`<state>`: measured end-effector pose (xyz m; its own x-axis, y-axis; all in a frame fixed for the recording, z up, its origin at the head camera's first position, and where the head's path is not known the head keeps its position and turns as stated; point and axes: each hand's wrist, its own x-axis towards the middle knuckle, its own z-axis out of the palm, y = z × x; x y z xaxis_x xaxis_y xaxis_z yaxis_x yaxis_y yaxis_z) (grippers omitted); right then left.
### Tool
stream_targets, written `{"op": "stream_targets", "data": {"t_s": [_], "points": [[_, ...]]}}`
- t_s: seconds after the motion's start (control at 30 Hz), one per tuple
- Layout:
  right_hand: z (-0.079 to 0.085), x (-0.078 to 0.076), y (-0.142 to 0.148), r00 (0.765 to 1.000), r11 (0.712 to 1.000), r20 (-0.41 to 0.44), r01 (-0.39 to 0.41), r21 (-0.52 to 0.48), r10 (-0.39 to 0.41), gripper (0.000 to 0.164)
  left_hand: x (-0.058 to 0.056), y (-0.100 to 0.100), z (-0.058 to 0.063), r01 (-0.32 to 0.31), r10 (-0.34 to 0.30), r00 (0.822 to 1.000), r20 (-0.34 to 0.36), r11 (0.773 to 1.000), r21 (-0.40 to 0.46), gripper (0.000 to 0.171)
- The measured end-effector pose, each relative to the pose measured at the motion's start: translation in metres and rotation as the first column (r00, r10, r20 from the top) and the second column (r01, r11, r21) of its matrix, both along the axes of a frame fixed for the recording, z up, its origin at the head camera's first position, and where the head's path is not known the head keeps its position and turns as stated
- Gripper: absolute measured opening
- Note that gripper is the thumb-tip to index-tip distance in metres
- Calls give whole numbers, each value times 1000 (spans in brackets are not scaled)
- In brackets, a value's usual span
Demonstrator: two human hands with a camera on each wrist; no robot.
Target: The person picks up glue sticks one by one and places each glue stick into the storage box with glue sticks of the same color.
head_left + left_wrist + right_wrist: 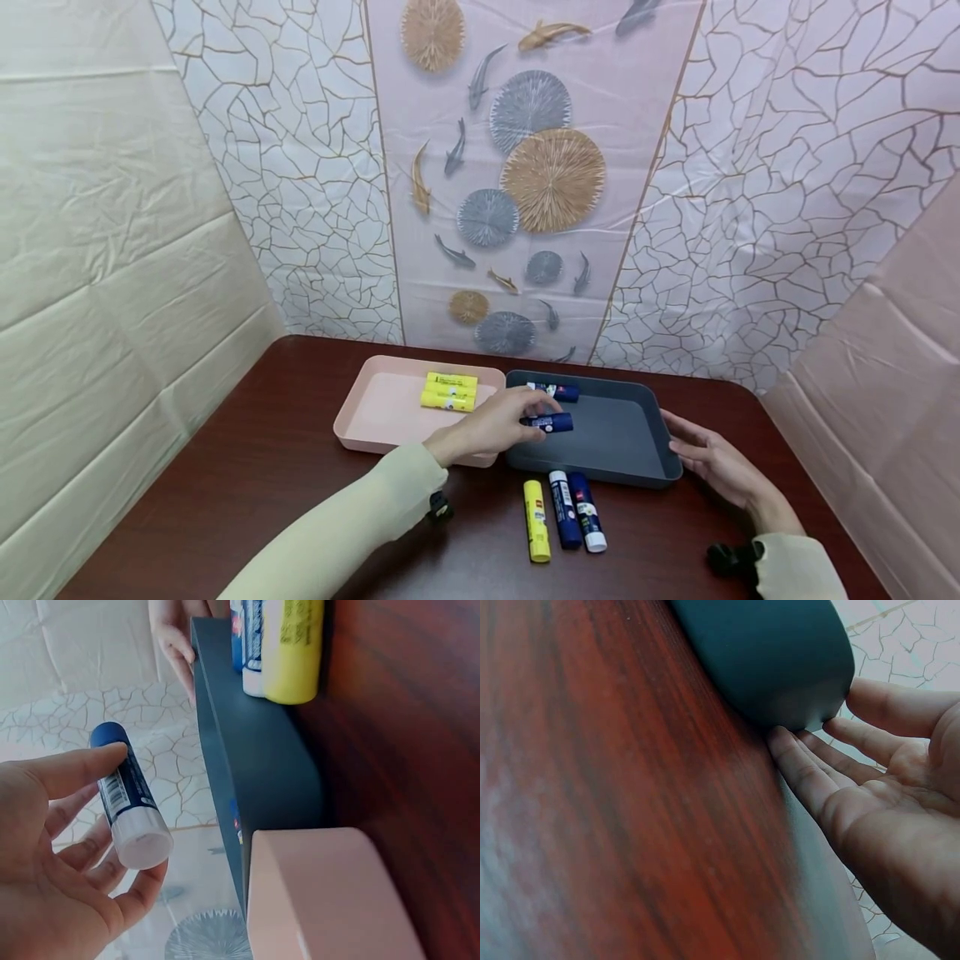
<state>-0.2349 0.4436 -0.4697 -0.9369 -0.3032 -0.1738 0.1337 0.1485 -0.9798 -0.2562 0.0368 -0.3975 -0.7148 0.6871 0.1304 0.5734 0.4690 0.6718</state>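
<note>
My left hand [495, 423] pinches a blue glue stick [129, 784] with a white end between thumb and fingers, above the dark grey tray [615, 429]. Inside that tray, at its back left, lies another blue glue stick [562, 392], partly hidden behind the left hand. My right hand [712, 462] touches the tray's right end with its fingertips, the fingers fairly straight in the right wrist view. Yellow glue sticks [448, 402] lie side by side in the pink tray [375, 417], left of the dark one.
In front of the dark tray, a yellow glue stick [537, 521] and two blue glue sticks [566, 510] with white ends lie on the brown table [247, 483]. Both trays stand side by side. Patterned cloth [330, 167] hangs behind the table, with plain cloth at both sides.
</note>
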Motion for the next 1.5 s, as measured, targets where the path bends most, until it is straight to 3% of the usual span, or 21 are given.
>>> {"op": "stream_targets", "data": {"t_s": [0.13,0.33,0.63,1.17,1.5], "points": [[2,-1,0,1000,1000,3,5,4,-5,74,-12,5,7,23,-24,999,-33,1000,-17,39],[2,0,0,1000,1000,13,9,5,-9,74,-28,10,16,40,-40,999,-2,999,-16,40],[-1,-1,0,1000,1000,11,-5,17,5,73,-50,18,13,59,-60,998,-10,997,-42,41],[3,1,0,999,999,2,-39,0,39,72,-63,31,21,70,-72,997,-7,991,-113,40],[1,0,-1,999,999,14,-34,-11,34,73,-77,40,17,45,-44,999,15,992,-120,39]]}}
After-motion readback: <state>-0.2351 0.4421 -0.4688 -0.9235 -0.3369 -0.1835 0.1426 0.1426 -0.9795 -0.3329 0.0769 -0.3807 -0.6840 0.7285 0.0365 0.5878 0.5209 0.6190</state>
